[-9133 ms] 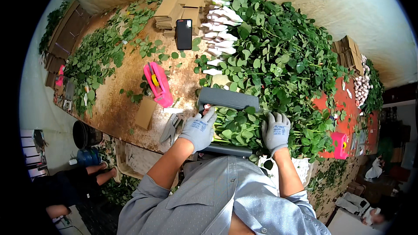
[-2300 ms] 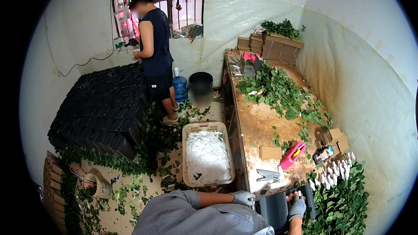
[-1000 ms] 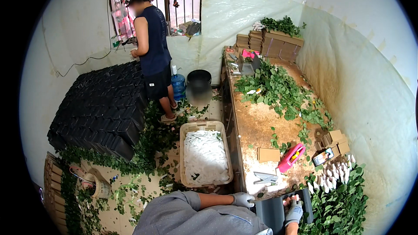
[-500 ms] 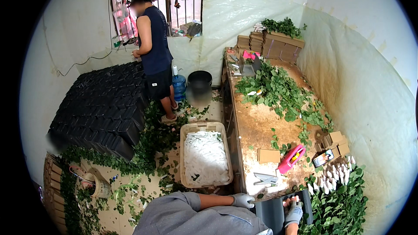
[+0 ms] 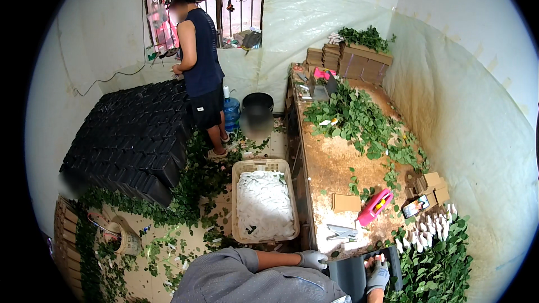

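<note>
A dark grey box [image 5: 349, 276] lies at the near end of the workbench, partly cut off by my sleeve and the lower edge. My left hand [image 5: 311, 259], in a grey glove, has its fingers curled at the box's left edge. My right hand [image 5: 378, 278], also gloved, reaches into the box near its right wall. Its fingers bend around something small and pale pink that I cannot make out. Just right of the box lies a pile of leafy green stems [image 5: 435, 269] with white-wrapped heads [image 5: 429, 232].
On the workbench [image 5: 325, 174] are a stapler [image 5: 343, 232], a pink container [image 5: 375, 207], cardboard pieces [image 5: 346, 202], a phone [image 5: 416, 206] and loose leaves [image 5: 359, 118]. A crate [image 5: 236, 202] of white sleeves stands left. Another person [image 5: 199, 50] stands by stacked black boxes [image 5: 123, 140].
My right hand's fingers have shifted slightly inside the box. My left hand stays at the box's edge, and the other person stands in the same place.
</note>
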A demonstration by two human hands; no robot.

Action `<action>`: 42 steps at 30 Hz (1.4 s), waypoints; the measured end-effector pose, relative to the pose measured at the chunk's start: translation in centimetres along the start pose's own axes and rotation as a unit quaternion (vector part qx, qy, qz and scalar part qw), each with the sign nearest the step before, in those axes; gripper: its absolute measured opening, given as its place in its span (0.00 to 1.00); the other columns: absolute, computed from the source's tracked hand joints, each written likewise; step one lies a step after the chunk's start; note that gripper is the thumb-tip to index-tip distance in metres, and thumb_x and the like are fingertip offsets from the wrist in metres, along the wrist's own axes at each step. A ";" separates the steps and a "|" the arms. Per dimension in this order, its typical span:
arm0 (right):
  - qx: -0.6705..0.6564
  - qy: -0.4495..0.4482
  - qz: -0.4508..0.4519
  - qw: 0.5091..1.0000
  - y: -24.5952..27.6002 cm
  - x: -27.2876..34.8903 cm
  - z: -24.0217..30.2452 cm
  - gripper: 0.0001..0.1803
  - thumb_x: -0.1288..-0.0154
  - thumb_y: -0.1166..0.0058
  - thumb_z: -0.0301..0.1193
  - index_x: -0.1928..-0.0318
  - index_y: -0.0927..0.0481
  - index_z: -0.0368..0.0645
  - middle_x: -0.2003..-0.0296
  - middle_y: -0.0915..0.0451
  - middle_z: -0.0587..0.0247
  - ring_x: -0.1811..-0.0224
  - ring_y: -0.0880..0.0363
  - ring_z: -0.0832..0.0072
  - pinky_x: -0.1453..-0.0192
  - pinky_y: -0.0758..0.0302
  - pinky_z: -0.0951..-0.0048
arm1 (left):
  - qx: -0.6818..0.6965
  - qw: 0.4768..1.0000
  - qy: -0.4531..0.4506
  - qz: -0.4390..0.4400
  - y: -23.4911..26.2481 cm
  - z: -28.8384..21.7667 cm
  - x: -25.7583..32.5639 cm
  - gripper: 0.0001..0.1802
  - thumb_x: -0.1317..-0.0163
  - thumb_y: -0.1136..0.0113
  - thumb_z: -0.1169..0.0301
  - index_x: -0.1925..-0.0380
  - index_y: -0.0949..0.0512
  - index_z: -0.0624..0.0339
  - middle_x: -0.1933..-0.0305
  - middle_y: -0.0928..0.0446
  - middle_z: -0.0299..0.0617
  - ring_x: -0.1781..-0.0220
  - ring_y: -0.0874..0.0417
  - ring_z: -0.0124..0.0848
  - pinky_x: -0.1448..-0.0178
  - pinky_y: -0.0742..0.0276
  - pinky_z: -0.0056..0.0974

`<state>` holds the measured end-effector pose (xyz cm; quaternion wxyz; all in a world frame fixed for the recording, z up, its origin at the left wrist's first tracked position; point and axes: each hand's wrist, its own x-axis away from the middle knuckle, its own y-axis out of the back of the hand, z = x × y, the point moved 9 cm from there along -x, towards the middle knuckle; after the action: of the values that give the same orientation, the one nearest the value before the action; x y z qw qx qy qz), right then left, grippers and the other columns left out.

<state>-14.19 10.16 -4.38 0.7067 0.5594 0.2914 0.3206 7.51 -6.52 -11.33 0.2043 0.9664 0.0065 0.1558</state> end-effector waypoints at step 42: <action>-0.166 -0.062 0.002 0.984 -4.7 -0.9 -5.3 0.33 0.30 0.41 0.27 0.27 0.34 0.43 0.44 0.21 0.59 0.48 0.16 0.68 0.49 0.16 0.70 | 0.008 0.999 -0.043 -0.029 1.1 0.6 0.2 0.20 0.32 0.44 0.53 0.59 0.23 0.60 0.58 0.19 0.56 0.55 0.17 0.50 0.49 0.25 0.49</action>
<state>-18.22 11.85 -9.99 0.8058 0.4536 0.1887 0.3305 7.85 -7.77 -11.34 0.2007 0.9733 0.0269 0.1079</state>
